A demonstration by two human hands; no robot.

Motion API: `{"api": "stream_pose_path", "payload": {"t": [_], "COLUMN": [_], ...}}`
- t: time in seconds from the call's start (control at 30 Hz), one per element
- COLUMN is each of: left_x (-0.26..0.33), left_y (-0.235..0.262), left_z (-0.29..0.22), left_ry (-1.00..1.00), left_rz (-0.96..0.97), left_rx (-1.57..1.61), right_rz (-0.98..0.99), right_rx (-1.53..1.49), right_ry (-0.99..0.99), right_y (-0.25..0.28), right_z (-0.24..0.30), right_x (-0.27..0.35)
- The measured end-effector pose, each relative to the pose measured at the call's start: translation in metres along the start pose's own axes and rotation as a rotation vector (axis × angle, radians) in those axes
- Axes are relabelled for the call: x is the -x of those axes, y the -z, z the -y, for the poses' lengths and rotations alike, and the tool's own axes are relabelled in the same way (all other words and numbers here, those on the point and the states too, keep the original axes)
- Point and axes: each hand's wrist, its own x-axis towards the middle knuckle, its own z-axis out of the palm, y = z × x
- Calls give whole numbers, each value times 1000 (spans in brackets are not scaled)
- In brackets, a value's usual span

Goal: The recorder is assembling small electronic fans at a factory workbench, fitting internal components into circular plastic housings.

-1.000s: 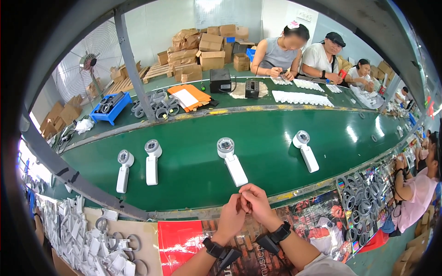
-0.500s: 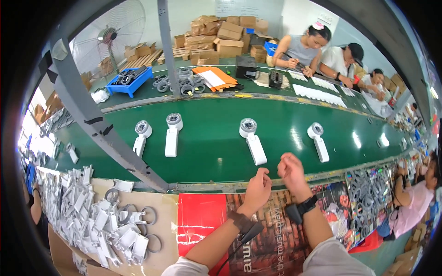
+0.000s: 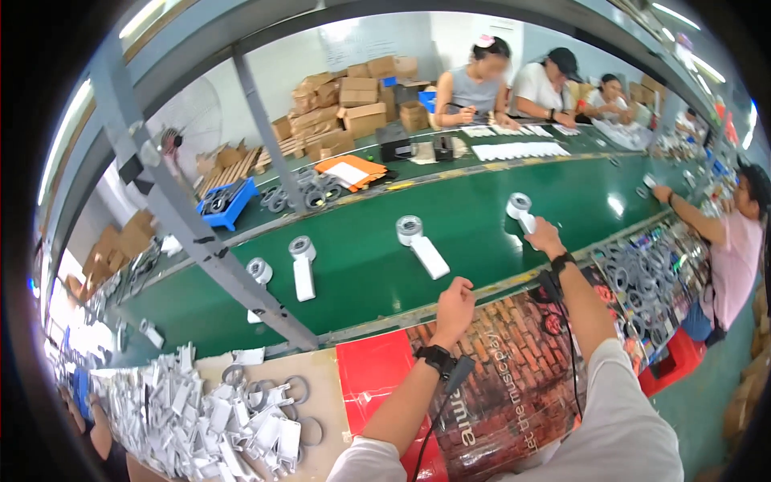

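My right hand (image 3: 545, 238) reaches over the green conveyor belt (image 3: 353, 249) and closes on the handle of a white round-headed device (image 3: 519, 206). The device's grey-rimmed head points away from me. My left hand (image 3: 454, 310), fingers curled in, hovers by the belt's near edge; whatever it may hold is hidden. Left of the held device lies a similar white device (image 3: 422, 246) with a flat handle. Further left are two more, one device (image 3: 303, 269) in plain sight and another (image 3: 259, 273) partly behind a grey post. Each wrist wears a black band with a cable.
A heap of white plastic parts (image 3: 193, 418) and grey rings (image 3: 309, 431) covers the bench at left. Slanting grey post (image 3: 201, 233) crosses the belt's left part. More grey rings (image 3: 642, 277) lie at right, near a co-worker in pink (image 3: 735, 249). Other people sit across the belt.
My right hand has moved forward and right onto the rightmost nearby device. My left hand stays curled near the belt edge. The view has turned, and the co-worker at right now reaches over the belt.
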Motion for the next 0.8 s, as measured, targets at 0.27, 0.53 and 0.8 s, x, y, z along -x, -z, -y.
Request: {"api": "stream_pose_path", "payload": {"t": [0.27, 0.53, 0.8], "left_x": [-8, -24, 18], "left_y": [26, 7, 13], "left_z": [1, 46, -55], "left_ry": [9, 40, -12], "left_rz": [87, 94, 217], "left_rx": [-127, -4, -247], "right_rz": [142, 20, 504], "right_rx": [-26, -203, -839], "right_ry": [81, 358, 384], "right_y": [6, 83, 189], "right_z": [41, 71, 22], "right_x": [10, 123, 405]}}
